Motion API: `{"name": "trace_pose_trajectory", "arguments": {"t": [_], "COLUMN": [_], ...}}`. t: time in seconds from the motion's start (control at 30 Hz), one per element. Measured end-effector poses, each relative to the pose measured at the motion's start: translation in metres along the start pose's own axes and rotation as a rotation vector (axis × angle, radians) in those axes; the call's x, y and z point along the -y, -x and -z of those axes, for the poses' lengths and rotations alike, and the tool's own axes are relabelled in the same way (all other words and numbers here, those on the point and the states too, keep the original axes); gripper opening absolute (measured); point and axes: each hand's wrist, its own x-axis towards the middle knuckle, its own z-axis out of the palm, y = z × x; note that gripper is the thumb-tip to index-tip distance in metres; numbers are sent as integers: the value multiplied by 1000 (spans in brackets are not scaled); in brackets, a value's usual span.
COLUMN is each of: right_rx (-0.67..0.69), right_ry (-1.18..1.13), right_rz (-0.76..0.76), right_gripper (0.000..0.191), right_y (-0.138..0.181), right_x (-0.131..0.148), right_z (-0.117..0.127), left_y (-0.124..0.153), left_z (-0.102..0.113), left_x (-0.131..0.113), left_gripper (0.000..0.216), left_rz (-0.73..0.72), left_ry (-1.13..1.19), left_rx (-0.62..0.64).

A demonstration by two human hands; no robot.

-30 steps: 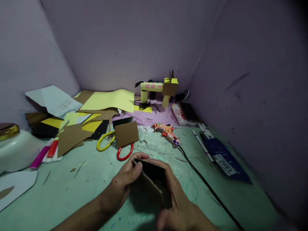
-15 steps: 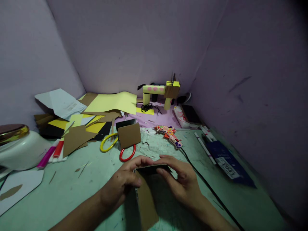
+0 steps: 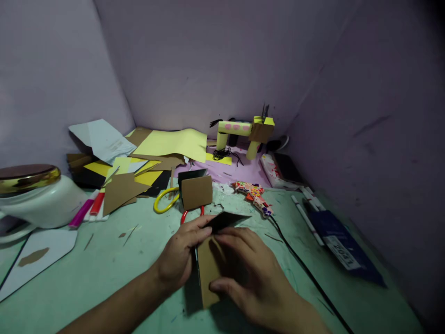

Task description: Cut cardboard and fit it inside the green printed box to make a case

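My left hand (image 3: 177, 255) pinches a folded strip of cardboard (image 3: 209, 264) at its crease. One flap of the strip is plain brown and hangs down toward me; the other, with a dark face (image 3: 227, 221), juts away to the right. Against the same strip is my right hand (image 3: 250, 273), fingertips at the crease and thumb lower down on the brown flap. Just beyond stands another folded cardboard piece (image 3: 197, 192), resting over scissors with a yellow handle loop (image 3: 165, 200) and a red one (image 3: 192, 213), the red partly hidden by my left hand.
A patterned glue gun (image 3: 253, 195) lies ahead, its black cord (image 3: 302, 266) running down the right. Paper and cardboard sheets (image 3: 174, 144) pile at the back left. A yellow paper giraffe-like figure (image 3: 236, 129) stands behind. Markers (image 3: 308, 220) and a blue packet (image 3: 342, 246) lie right.
The dark flap has swung up and away from me. My right hand has shifted down, its thumb moving from the dark flap onto the brown one. The view has turned slightly left.
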Motion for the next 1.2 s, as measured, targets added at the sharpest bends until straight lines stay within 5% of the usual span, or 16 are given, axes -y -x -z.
{"name": "trace_pose_trajectory", "arguments": {"t": [0.2, 0.47, 0.73, 0.87, 0.97, 1.07, 1.2], "right_rx": [195, 169, 7, 34, 77, 95, 95], "right_ry": [37, 76, -18, 2, -4, 12, 44], "right_rz": [-64, -78, -20, -90, -144, -51, 110], "right_gripper": [81, 94, 32, 25, 18, 14, 19], "right_y": [0, -1, 4, -1, -7, -10, -4], "right_x": [-4, -9, -4, -8, -11, -8, -4], "right_z": [-5, -6, -4, -2, 2, 7, 5], "left_y": [-1, -3, 0, 2, 0, -2, -2], "left_z": [-3, -4, -7, -5, -2, -2, -5], "left_x": [0, 2, 2, -1, 1, 3, -1], "left_gripper": [22, 29, 29, 29, 33, 30, 33], "left_rz": [12, 54, 8, 64, 172, 197, 138], "left_ry": [67, 63, -51, -107, -157, -193, -208], "left_rx": [-102, -127, -80, 48, 19, -76, -4]}}
